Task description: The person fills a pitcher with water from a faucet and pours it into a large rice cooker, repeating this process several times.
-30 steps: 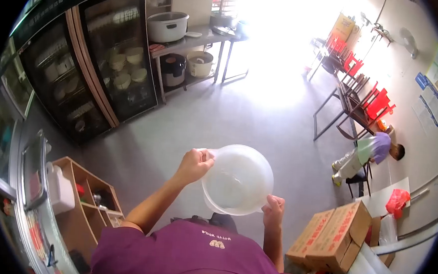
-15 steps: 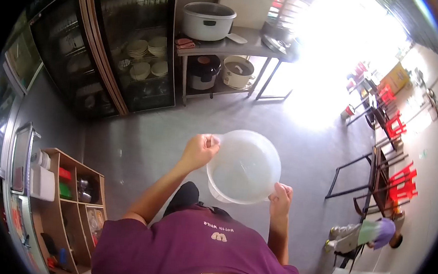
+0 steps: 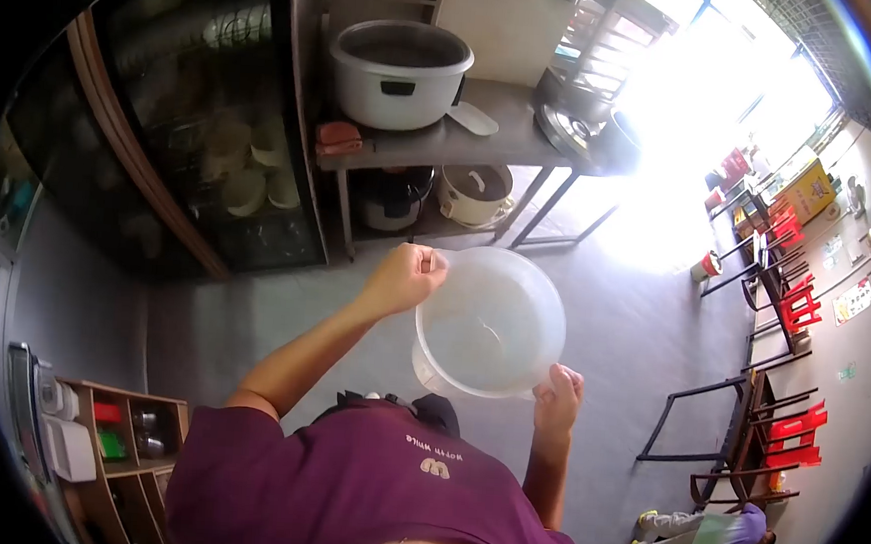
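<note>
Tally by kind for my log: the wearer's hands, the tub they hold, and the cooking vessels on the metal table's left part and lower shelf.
Hands: 2 (left hand, right hand)
Tubs: 1 (translucent tub)
Cooking vessels: 3 (white pot, dark cooker, cream pot)
Total: 6

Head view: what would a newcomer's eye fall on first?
Likely the translucent plastic tub at centre, held on opposite sides by the left hand and right hand. Beyond it, a round white pot sits on a grey metal table; bright red plastic seats stand out at far right.
</note>
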Demonstrator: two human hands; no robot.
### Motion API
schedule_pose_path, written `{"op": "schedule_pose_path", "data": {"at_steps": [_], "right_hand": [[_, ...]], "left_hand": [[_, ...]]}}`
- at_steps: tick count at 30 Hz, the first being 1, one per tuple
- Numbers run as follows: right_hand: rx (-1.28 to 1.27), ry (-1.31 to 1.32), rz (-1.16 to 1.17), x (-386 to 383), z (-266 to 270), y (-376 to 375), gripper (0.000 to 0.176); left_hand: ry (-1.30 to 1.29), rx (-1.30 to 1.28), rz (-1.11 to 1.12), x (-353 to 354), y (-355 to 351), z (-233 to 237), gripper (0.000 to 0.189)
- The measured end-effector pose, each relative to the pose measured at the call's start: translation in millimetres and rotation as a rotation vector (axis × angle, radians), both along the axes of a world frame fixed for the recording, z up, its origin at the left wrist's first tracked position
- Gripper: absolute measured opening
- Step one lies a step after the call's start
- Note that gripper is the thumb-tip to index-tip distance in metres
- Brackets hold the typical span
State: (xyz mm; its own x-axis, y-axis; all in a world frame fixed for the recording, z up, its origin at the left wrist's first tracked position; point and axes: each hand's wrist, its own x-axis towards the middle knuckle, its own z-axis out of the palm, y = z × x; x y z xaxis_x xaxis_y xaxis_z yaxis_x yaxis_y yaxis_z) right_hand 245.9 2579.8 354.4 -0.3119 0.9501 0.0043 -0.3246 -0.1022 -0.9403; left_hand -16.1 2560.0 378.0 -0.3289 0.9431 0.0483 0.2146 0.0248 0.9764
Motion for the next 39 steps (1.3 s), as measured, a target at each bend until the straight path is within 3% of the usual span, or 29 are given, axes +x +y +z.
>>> {"op": "schedule_pose_path", "data": {"at_steps": [4, 7, 13, 21, 24, 26, 27, 34, 39], "right_hand": [[0.072, -0.013, 0.073, -33.2, 23.7, 89.6, 0.027], [0.117, 0.0, 0.172, -61.4, 25.5, 160.6, 0.022], [0.242, -0.013, 0.339, -123.0, 55.7, 294.8, 0.016], [0.371, -0.024, 0.412, -252.0, 133.0, 433.1, 0.025], [0.366, -0.104, 0.433, -307.3, 162.4, 473.3, 0.025], [0.312, -0.243, 0.245, -351.6, 182.3, 486.9, 0.025], [0.357, -0.227, 0.375, -365.9, 185.3, 507.7, 0.025], [0.333, -0.518, 0.394, -455.0, 201.9, 578.2, 0.026], [0.421, -0.706, 0.46, -493.3, 204.4, 609.7, 0.024]], "left_hand": [[0.056, 0.002, -0.025, -38.5, 78.9, 7.2, 0.014], [-0.119, 0.024, -0.03, -70.1, 140.1, 7.7, 0.013], [-0.156, 0.029, 0.141, -126.4, 233.7, 46.9, 0.014], [-0.281, -0.079, 0.224, -244.6, 346.9, 95.0, 0.024], [-0.608, 0.163, 0.214, -290.3, 379.5, 89.6, 0.023], [-0.723, 0.198, 0.243, -314.5, 397.9, 77.4, 0.025], [-0.774, 0.235, 0.241, -322.1, 406.1, 74.7, 0.026], [-1.223, 0.527, 0.239, -349.6, 456.6, 30.7, 0.026], [-1.223, 0.461, 0.223, -348.1, 460.0, 10.7, 0.036]]}}
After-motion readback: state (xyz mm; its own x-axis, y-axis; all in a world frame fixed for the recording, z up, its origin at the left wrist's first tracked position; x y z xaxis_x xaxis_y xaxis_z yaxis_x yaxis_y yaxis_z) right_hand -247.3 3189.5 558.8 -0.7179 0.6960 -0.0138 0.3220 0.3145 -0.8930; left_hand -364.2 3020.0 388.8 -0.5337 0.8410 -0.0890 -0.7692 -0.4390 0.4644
